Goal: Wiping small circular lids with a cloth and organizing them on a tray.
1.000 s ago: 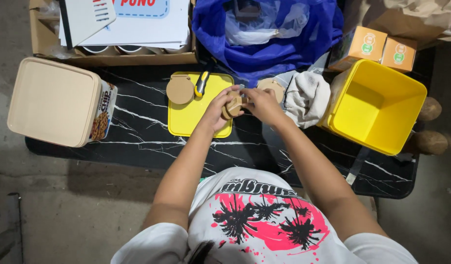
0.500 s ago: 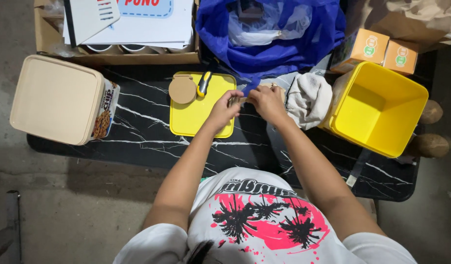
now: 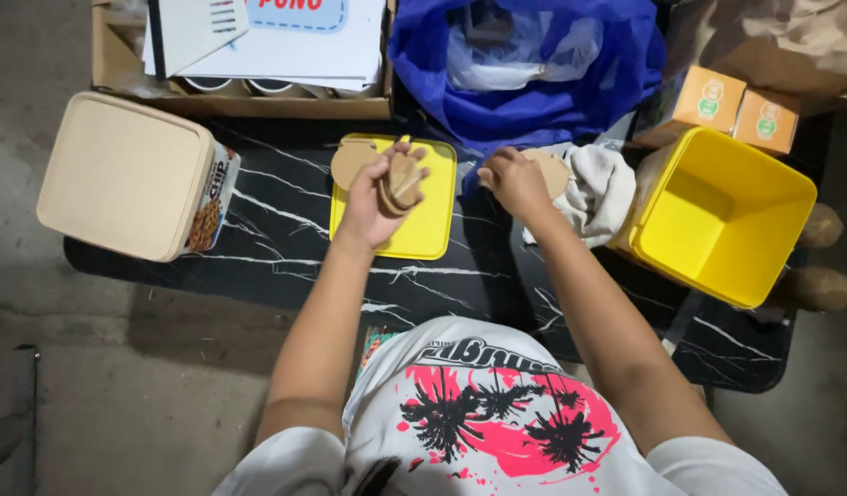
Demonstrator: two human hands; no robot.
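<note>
Tan wooden discs [image 3: 401,180], flat and round, stacked in left hand [image 3: 375,197].

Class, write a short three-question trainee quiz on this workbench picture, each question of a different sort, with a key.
1. True or false: the left hand holds small round wooden pieces above the flat yellow plastic lid.
2. What does the right hand touch? A) open yellow plastic tub B) flat round wooden disc on the pale crumpled cloth C) beige square container
3. Fill in: behind the lid lies a ____ plastic bag.

Key: 1 true; 2 B; 3 blue.
</note>
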